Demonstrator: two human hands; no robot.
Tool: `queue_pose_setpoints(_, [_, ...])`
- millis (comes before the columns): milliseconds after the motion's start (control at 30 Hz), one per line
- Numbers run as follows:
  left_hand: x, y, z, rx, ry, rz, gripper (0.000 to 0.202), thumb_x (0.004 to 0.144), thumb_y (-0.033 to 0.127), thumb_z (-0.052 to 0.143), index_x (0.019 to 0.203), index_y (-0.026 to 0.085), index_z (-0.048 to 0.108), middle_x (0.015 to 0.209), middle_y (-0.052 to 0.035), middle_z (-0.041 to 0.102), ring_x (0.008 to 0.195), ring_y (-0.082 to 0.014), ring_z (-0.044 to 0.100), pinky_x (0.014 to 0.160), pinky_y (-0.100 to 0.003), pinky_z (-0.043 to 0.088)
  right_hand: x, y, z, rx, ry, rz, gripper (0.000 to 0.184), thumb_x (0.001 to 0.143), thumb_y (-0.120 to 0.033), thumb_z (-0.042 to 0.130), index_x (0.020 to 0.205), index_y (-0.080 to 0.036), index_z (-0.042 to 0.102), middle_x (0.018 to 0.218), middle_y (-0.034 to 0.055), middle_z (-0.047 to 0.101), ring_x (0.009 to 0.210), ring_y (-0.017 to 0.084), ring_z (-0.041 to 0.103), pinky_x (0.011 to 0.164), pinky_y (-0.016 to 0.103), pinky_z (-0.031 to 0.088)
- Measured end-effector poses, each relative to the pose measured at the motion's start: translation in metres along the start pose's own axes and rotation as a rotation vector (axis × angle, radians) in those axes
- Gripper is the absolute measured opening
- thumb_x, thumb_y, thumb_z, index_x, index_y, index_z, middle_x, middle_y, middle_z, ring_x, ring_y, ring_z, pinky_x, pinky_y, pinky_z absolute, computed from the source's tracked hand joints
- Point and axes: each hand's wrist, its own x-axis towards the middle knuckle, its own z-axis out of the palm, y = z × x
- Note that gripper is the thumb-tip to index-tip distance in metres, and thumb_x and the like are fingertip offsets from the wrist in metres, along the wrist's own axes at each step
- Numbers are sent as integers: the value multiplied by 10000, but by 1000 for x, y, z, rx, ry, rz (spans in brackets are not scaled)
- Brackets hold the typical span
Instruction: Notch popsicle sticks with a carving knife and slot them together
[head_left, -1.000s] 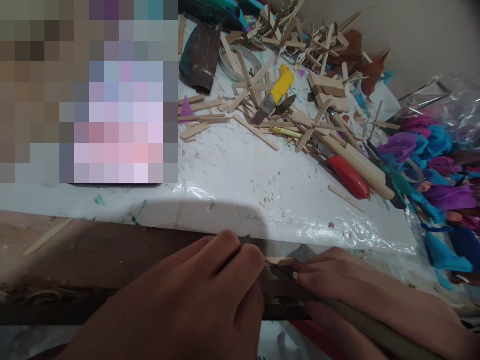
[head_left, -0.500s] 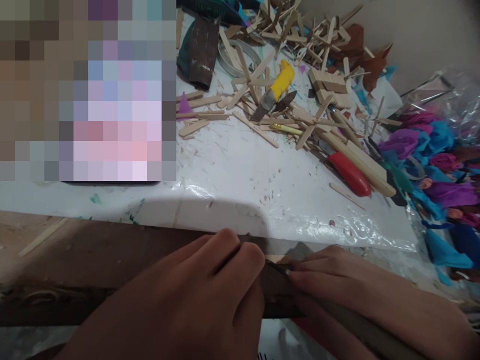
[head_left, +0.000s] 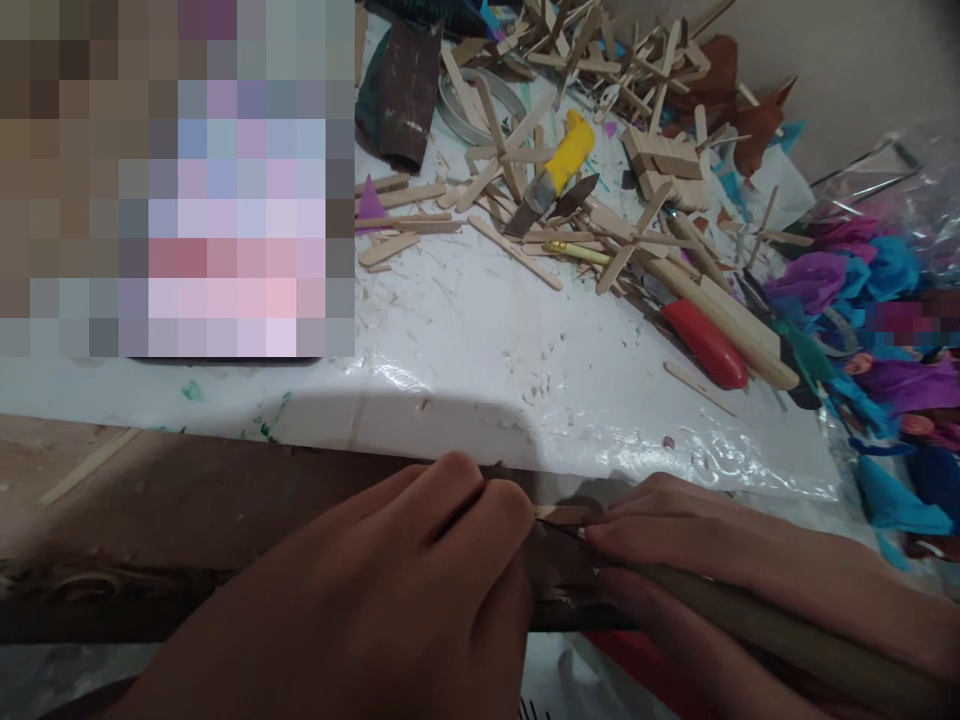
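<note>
My left hand is closed, knuckles up, over the bare wooden edge of the table. A pale popsicle stick pokes out past its fingers, its other end hidden beneath them. To the right, the fingers of my right hand wrap round a carving tool with a thick wooden handle. Its thin dark blade points left, close to the stick and the left knuckles. Whether the blade touches the stick I cannot tell.
White plastic sheeting covers the table beyond. On it lie a yellow-handled knife, a red handle, a tape roll and piled popsicle sticks. Colourful crepe paper heaps at the right. Pixelation masks the upper left.
My right hand has shifted slightly right with the carving tool, and more of the popsicle stick shows between the hands. My left hand stays nearly still.
</note>
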Motion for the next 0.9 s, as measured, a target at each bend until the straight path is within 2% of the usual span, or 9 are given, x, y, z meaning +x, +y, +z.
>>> queue_pose_setpoints(133, [0,-7,1,-75,10,19,400,1062,54,442,748,237,610,773,14,660,695,-184,587,593,-381,460,7,-9,8,56,59,68,84,967,-305,776,954,-291,857,835,17,851,713,186,834,599,204,683])
queue_pose_setpoints(233, [1,-8,2,-87,28,-7,358,1044,51,478,768,237,611,778,14,664,680,-179,600,576,-379,467,8,-15,15,30,150,147,135,942,-415,807,950,-304,885,836,57,839,761,252,842,621,283,712])
queue_pose_setpoints(367, [-1,-5,1,-84,51,-77,368,1116,135,438,830,231,649,759,9,666,653,-178,608,559,-372,475,8,-16,19,7,187,178,177,920,-473,821,944,-315,895,829,64,833,776,274,843,632,310,723])
queue_pose_setpoints(567, [-1,-1,-1,-100,57,-64,388,1099,112,446,792,235,650,743,9,673,662,-179,625,561,-360,496,2,-6,6,-15,127,177,100,898,-391,837,945,-321,889,828,49,844,723,274,841,607,306,722])
queue_pose_setpoints(733, [1,-4,-1,-119,38,-90,468,1133,163,383,784,238,684,739,-1,684,659,-175,628,557,-336,512,0,-2,0,13,61,143,108,931,-276,805,955,-379,829,900,-49,866,730,163,834,633,151,670])
queue_pose_setpoints(833, [0,-4,-2,-105,28,-99,524,1153,183,322,785,239,691,751,-9,693,656,-178,621,561,-342,509,1,-2,1,41,80,151,98,946,-276,799,944,-373,815,889,-57,859,726,146,827,611,123,649])
queue_pose_setpoints(900, [0,-3,-2,-106,25,-94,528,1155,183,314,786,238,688,755,-10,692,655,-182,614,559,-348,505,0,0,2,10,87,151,77,954,-309,798,955,-381,825,919,-57,864,748,155,830,648,143,666])
